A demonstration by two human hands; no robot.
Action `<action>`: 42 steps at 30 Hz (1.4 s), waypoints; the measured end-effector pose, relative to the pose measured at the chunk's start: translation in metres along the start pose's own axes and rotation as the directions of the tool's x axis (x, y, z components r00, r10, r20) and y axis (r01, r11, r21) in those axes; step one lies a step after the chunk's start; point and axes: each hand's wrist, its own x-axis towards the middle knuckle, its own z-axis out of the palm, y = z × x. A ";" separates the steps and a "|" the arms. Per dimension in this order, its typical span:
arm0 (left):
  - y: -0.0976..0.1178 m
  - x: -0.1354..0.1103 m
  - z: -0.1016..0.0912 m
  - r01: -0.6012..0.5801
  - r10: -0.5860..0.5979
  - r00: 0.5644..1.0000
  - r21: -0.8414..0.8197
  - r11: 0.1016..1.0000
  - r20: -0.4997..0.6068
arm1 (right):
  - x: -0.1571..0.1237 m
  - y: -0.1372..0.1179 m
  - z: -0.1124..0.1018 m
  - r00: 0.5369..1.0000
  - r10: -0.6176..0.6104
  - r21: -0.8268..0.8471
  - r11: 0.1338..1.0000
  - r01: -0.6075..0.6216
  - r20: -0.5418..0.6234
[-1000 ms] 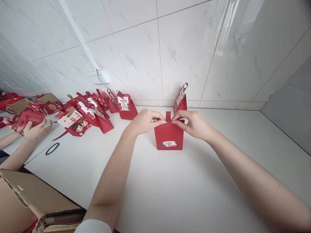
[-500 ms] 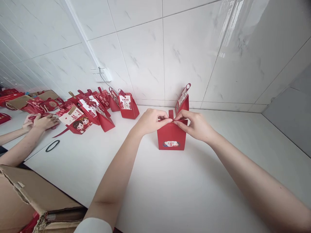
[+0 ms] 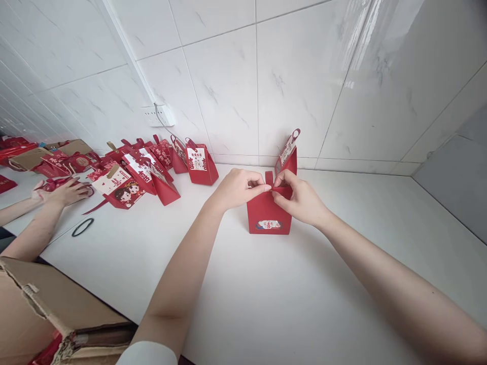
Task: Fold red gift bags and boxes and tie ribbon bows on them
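A red gift box [image 3: 266, 210] stands upright on the white table, with an oval picture window low on the side facing me. A red ribbon loop [image 3: 269, 178] rises from its top edge. My left hand [image 3: 243, 187] pinches the top of the box by the loop's base, thumb and forefinger together. From the other side my right hand [image 3: 299, 196] has its thumb and fingertips at the same spot, partly covering the upper right corner. Whether the fingertips hold ribbon or the box edge is too small to tell. Directly behind stands another red gift box [image 3: 288, 154] with a white printed panel.
Several red gift boxes [image 3: 198, 165] are grouped along the wall to the left. A black ring [image 3: 82, 227] lies on the table [image 3: 304, 304]. At far left, another person's hands [image 3: 66, 192] handle red ribbon. An open cardboard carton [image 3: 57, 299] stands at the lower left.
My right hand has shifted slightly left, its thumb lower on the box front and its fingers a little apart. My left hand keeps its pinch. The other person's hands have moved slightly.
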 end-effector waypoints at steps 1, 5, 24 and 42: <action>0.000 0.000 0.000 0.000 0.000 1.000 0.000 1.000 0.000 | 0.000 0.000 0.000 1.000 -0.005 -0.001 1.000 0.005 0.006; 0.000 0.000 0.000 -0.005 0.005 1.000 -0.003 1.000 0.000 | 0.000 -0.001 0.001 1.000 -0.019 -0.001 1.000 0.019 -0.004; -0.002 0.000 0.001 -0.008 0.008 1.000 -0.025 1.000 0.003 | 0.001 -0.001 0.002 0.999 0.034 0.037 0.999 -0.034 0.004; -0.004 0.002 0.001 -0.011 0.011 1.000 -0.043 0.999 0.006 | 0.001 0.009 0.007 0.892 -0.412 -0.346 0.877 0.334 -0.184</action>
